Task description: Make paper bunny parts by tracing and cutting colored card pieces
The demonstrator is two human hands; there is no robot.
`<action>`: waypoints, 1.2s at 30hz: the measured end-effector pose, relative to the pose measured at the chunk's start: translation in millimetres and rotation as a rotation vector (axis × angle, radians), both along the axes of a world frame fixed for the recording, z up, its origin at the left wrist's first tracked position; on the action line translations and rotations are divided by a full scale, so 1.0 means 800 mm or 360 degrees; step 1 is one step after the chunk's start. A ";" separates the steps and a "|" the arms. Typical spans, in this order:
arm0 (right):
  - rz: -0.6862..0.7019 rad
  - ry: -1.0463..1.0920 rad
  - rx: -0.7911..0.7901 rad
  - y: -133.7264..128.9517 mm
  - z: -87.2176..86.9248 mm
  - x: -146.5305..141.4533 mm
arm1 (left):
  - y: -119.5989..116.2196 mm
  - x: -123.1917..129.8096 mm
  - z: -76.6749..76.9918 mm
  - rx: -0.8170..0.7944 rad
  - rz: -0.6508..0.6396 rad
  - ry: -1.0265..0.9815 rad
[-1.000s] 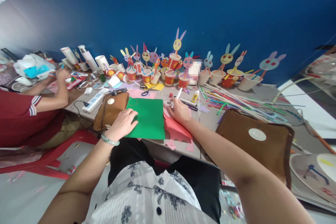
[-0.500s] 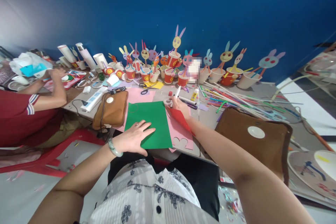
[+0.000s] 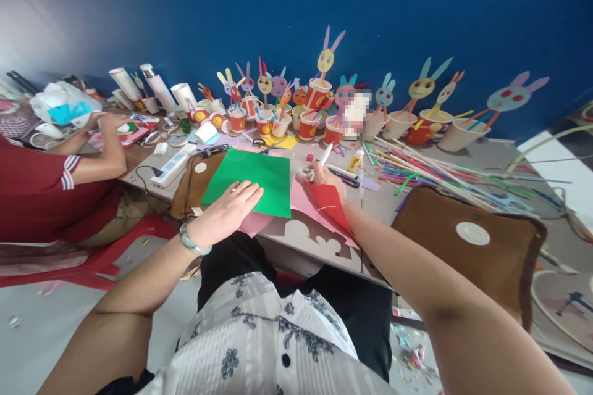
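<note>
In the head view, the left hand (image 3: 230, 210) is lying nearly flat, its fingers extended together, pressing on the green sheet (image 3: 262, 179) beneath it. The right hand (image 3: 328, 178) is curling around a white pen (image 3: 327, 153), which is pointing upward. The red paper (image 3: 331, 203) is bending beside that hand's wrist, and the yellow glue stick (image 3: 355, 161) is lying just beyond its fingers.

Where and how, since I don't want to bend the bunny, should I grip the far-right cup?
I'd grip the cup by its outer wall, below the rim, from the near side: it stands open end up, that wall looks bare, and the bunny face juts out rightward above.
</note>
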State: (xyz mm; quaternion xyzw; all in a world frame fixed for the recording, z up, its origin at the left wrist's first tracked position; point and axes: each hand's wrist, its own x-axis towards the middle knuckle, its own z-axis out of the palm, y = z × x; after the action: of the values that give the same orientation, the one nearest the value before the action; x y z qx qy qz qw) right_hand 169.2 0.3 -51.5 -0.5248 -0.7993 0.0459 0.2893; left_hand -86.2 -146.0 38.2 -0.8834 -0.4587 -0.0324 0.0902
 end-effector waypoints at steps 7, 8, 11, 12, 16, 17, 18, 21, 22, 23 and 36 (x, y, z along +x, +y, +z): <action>0.0124 -0.0114 0.0177 0.003 -0.006 0.003 | -0.007 -0.020 -0.010 -0.0167 0.0103 0.0232; 0.0130 -0.0123 0.0208 0.003 -0.007 0.003 | -0.010 -0.023 -0.010 -0.0228 0.0122 0.0252; 0.0135 -0.0157 0.0279 0.003 -0.008 0.003 | -0.012 -0.027 -0.004 -0.0489 0.0156 0.0314; 0.0139 -0.0170 0.0293 0.003 -0.008 0.003 | -0.010 -0.027 0.000 -0.0590 0.0169 0.0344; 0.0152 -0.0199 0.0322 0.001 -0.007 0.003 | 0.015 -0.022 0.021 -0.0903 0.0148 0.0422; 0.0149 -0.0195 0.0328 0.001 -0.007 0.003 | 0.025 -0.018 0.026 -0.0945 0.0126 0.0414; 0.0148 -0.0190 0.0335 0.000 -0.006 0.003 | 0.035 -0.012 0.032 -0.1006 0.0094 0.0426; 0.0133 -0.0188 0.0353 -0.001 -0.005 0.004 | 0.061 0.020 0.047 -0.1092 0.0037 0.0599; 0.0131 -0.0192 0.0355 -0.001 -0.004 0.004 | 0.067 0.033 0.051 -0.1117 0.0024 0.0688; 0.0136 -0.0198 0.0354 -0.002 -0.004 0.004 | 0.073 0.047 0.054 -0.1160 0.0021 0.0767; 0.0150 -0.0200 0.0407 0.000 -0.006 0.008 | 0.131 0.108 0.024 -0.0927 -0.0176 0.0476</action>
State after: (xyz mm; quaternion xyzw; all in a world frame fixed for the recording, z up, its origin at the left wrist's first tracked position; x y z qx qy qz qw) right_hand 175.9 0.0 -56.5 -0.4474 -0.8389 -0.0756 0.3007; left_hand -0.2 -41.3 57.3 -0.8906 -0.3817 0.2254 -0.1016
